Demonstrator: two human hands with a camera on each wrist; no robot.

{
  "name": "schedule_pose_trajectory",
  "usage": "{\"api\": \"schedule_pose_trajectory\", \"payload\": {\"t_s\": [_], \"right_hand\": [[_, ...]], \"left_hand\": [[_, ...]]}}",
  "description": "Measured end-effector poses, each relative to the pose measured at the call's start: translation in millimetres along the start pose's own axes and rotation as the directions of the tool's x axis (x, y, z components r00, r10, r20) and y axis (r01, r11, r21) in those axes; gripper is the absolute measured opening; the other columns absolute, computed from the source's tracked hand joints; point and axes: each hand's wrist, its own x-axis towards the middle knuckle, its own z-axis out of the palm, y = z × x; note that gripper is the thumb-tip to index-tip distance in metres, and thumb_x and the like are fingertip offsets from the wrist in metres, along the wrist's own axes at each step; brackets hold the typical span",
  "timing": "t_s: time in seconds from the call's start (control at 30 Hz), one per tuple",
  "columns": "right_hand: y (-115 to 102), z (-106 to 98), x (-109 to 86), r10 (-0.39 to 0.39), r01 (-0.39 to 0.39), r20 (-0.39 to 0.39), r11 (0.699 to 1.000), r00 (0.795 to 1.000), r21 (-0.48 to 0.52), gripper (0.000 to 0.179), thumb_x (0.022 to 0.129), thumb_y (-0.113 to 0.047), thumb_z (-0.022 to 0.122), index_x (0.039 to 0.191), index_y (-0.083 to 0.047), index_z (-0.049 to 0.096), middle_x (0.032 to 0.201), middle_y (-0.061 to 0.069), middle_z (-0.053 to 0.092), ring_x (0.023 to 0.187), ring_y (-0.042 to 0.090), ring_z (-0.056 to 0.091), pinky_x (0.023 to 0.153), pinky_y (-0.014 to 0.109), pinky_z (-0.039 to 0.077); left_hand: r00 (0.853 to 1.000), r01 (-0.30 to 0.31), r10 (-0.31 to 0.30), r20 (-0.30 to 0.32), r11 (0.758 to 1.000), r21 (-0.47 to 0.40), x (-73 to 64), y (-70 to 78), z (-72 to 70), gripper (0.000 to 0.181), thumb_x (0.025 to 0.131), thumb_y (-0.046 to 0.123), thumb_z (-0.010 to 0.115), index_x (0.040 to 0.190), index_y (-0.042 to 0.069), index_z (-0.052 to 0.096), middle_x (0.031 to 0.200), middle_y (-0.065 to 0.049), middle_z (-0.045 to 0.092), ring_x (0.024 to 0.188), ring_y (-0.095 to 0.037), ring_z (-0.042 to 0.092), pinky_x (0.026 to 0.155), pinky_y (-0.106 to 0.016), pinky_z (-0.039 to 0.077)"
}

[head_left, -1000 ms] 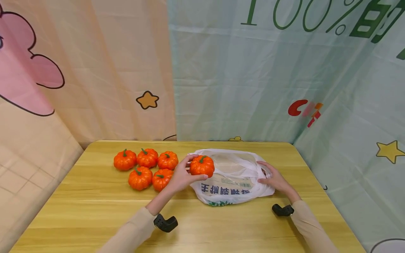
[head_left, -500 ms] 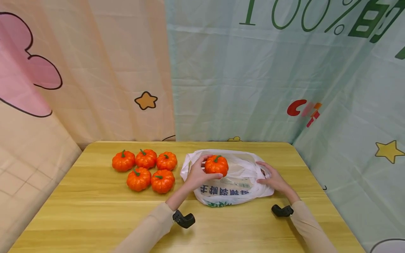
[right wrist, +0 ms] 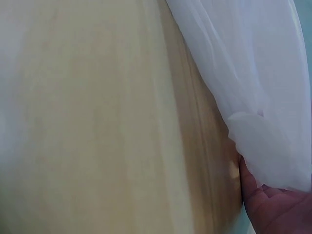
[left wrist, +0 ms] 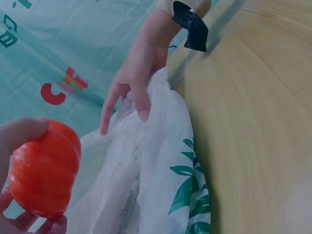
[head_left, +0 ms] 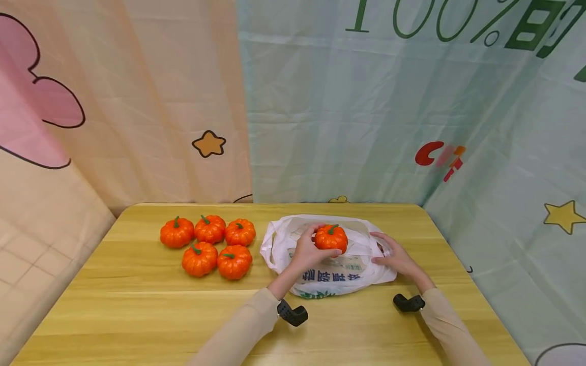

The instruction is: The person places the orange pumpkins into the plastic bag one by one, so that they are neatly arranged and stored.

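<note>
My left hand (head_left: 308, 253) holds a small orange pumpkin (head_left: 331, 239) with a green stem above the bag's opening. The left wrist view shows the thumb on one side of this pumpkin (left wrist: 46, 170) and fingertips on the other. A white plastic bag (head_left: 382, 272) with dark blue characters and green leaves lies with its mouth spread. At its right end my right hand (head_left: 400, 260) grips the edge, thumb and forefinger apart. In the right wrist view, thin plastic (right wrist: 268, 151) covers part of that hand.
Several more orange pumpkins (head_left: 234, 262) sit grouped on the wooden table (head_left: 137, 315), left of the bag. Printed curtains (head_left: 320, 127) hang behind and at both sides of the table. Each wrist carries a black camera (head_left: 292, 313).
My left hand has carried the pumpkin to the right, from the bag's left edge to over its middle. The right hand stays at the bag's right end.
</note>
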Motion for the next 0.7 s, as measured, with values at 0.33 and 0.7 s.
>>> {"api": "schedule_pose_trajectory", "payload": {"t_s": [0.33, 0.7], "right_hand": [[0, 3, 1.5, -0.011, 0.011, 0.004, 1.000, 1.000, -0.007, 0.071, 0.081, -0.009, 0.074, 0.143, -0.006, 0.040, 0.152, 0.025, 0.029, 0.140, 0.048, 0.020, 0.110, 0.070, 0.013], [-1, -1, 0.8, 0.009, -0.009, 0.008, 1.000, 1.000, -0.009, 0.070, 0.082, -0.008, 0.073, 0.143, -0.006, 0.039, 0.153, 0.025, 0.027, 0.140, 0.048, 0.019, 0.110, 0.070, 0.012]], "left_hand": [[0.999, 0.001, 0.003, -0.053, 0.997, 0.075, 12.7, -3.3, 24.4, 0.071, 0.070, 0.024, 0.086, 0.132, 0.019, 0.052, 0.131, -0.013, 0.050, 0.116, -0.031, 0.053, 0.092, -0.047, 0.052], [1.000, 0.022, -0.020, -0.019, 0.994, 0.103, 25.5, -6.7, 40.8, 0.072, 0.070, 0.024, 0.086, 0.132, 0.018, 0.052, 0.131, -0.013, 0.050, 0.114, -0.031, 0.054, 0.093, -0.047, 0.052]]}}
